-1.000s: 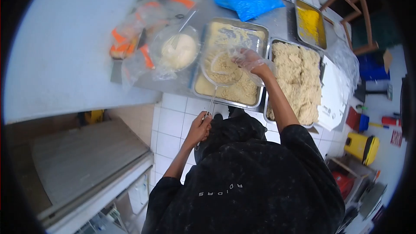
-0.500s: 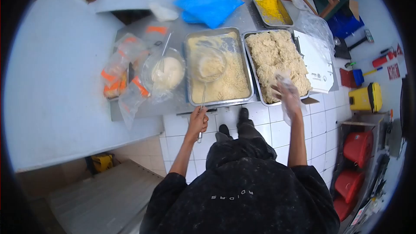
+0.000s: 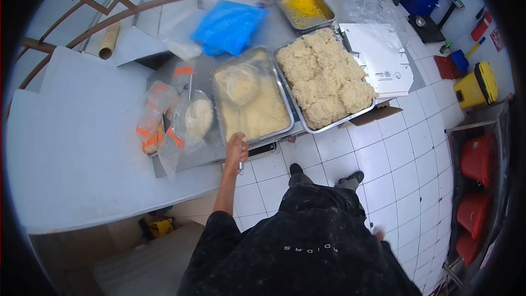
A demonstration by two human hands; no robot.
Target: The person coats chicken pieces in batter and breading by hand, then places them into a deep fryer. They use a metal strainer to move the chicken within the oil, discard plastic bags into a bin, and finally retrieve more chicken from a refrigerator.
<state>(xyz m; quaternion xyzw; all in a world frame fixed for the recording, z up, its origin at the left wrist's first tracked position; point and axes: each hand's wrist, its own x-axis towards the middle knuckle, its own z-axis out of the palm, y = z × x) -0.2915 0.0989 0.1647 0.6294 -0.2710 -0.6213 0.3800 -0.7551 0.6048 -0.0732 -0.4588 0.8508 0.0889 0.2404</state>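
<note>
My left hand [image 3: 236, 152] is wrapped round the handle of a round wire strainer [image 3: 241, 84], which is blurred over a metal tray of pale crumbs [image 3: 263, 115]. To its right, a second tray is heaped with lumpy, crumb-coated pieces [image 3: 326, 77]. My right hand [image 3: 379, 235] is low at the right beside the black shirt, mostly hidden, with only a small blurred part showing. A bowl of whitish batter [image 3: 198, 118] with a whisk in it stands left of the crumb tray.
A small tray of yellow crumbs [image 3: 307, 8], a blue bag [image 3: 229, 26] and a white box [image 3: 378, 57] lie farther back. Orange-marked plastic bags [image 3: 161, 96] lie at the left. Red bins [image 3: 476, 159] stand at the right.
My right hand has left the heaped tray and dropped down beside the body. My left hand still holds the strainer over the crumbs. The view has shifted and one foot has stepped right.
</note>
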